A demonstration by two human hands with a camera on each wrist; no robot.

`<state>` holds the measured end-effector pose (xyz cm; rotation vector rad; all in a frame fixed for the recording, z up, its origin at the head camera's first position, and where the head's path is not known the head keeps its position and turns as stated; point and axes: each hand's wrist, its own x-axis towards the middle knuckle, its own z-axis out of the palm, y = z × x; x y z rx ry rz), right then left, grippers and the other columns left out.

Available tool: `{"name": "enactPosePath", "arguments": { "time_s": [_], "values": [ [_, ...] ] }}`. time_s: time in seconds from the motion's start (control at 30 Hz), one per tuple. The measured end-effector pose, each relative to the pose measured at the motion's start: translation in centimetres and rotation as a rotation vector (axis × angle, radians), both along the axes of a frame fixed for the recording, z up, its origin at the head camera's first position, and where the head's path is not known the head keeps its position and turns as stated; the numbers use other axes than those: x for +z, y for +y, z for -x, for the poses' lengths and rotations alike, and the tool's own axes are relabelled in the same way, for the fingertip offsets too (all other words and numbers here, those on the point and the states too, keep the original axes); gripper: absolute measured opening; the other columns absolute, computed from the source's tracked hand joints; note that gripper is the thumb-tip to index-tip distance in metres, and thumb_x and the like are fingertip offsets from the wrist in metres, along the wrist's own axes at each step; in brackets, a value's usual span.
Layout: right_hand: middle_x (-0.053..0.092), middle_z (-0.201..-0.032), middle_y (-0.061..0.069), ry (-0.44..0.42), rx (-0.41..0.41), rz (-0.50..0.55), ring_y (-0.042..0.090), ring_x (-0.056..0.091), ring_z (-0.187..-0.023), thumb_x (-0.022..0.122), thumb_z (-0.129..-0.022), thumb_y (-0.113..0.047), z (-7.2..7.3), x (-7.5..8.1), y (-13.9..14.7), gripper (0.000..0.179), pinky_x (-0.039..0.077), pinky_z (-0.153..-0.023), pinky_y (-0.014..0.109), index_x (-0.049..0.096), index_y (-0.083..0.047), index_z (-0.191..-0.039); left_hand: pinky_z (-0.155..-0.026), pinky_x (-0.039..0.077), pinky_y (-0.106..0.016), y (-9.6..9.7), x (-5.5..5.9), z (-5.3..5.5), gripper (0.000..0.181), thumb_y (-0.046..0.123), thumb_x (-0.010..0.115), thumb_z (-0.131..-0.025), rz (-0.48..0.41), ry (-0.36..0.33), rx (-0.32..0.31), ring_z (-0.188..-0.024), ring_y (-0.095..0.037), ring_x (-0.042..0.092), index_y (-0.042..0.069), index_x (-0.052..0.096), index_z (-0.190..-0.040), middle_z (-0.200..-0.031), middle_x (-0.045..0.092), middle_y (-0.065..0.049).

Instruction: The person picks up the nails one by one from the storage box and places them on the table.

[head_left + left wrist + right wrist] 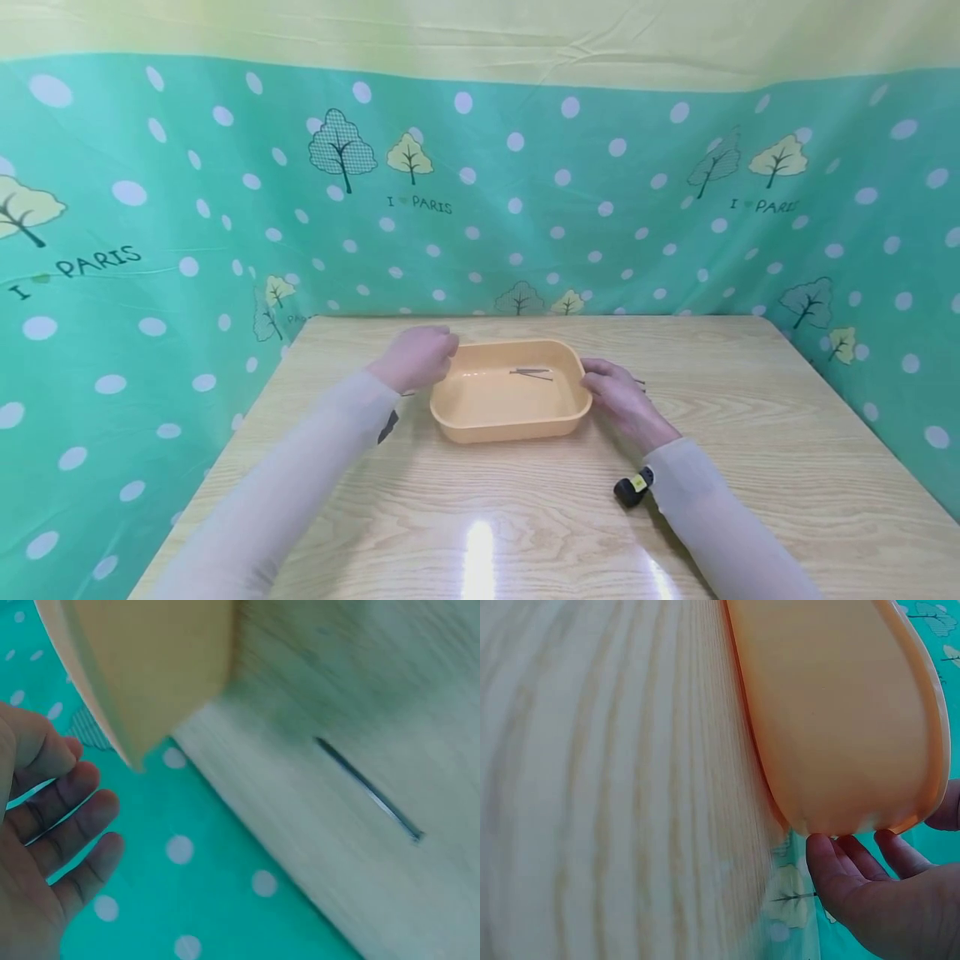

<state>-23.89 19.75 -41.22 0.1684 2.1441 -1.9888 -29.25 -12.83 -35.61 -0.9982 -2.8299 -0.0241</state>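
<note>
A yellow-orange plastic tray stands on the wooden table, with several thin dark nails lying inside. My right hand grips its right end; in the right wrist view the fingers touch the outer wall, and part of the thumb shows by the rim. At the left rim hovers my left hand, fingers bent. The left wrist view shows the thumb close to the index finger, and whether anything is pinched there is hidden. One nail lies on the table beside the tray's left end.
Thin dark nails show on the table just beyond the right hand. A green dotted curtain hangs behind the table and along both sides. Black wrist cameras sit beneath the sleeves.
</note>
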Motion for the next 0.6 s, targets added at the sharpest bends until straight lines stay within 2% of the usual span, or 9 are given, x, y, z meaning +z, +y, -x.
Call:
{"name": "enactPosePath", "arguments": {
  "time_s": [0.1,0.4,0.6],
  "values": [
    [0.044,-0.140,0.018,-0.001,-0.005,-0.001,0.030,0.050,-0.122,0.046,-0.091,-0.007,0.1,-0.1,0.1,0.053,0.042,-0.103,0.040,0.039,-0.001,-0.143,-0.054,0.045,-0.028,1.2,0.5,0.2,0.009,0.006,0.055,-0.085,0.028,-0.004,-0.026,-0.062,-0.015,0.050,0.014,0.059,-0.081,-0.074,0.052,0.003],
    [0.044,-0.140,0.018,-0.010,-0.020,0.013,0.031,0.050,-0.123,0.046,-0.091,-0.007,0.1,-0.1,0.2,0.052,0.042,-0.104,0.041,0.039,0.000,-0.142,-0.060,0.046,-0.024,4.3,2.0,0.1,0.010,0.007,0.057,-0.087,0.068,-0.076,-0.077,-0.067,-0.014,0.051,0.015,0.060,-0.084,-0.076,0.054,0.003],
    [0.043,-0.141,0.018,-0.008,-0.013,0.001,0.031,0.049,-0.124,0.046,-0.091,-0.007,0.2,-0.2,0.1,0.053,0.042,-0.104,0.041,0.038,-0.001,-0.143,-0.062,0.046,-0.021,6.1,2.3,0.0,0.012,0.006,0.056,-0.088,0.070,-0.131,-0.107,-0.069,-0.012,0.052,0.016,0.062,-0.087,-0.077,0.055,0.005]
  ]
}}
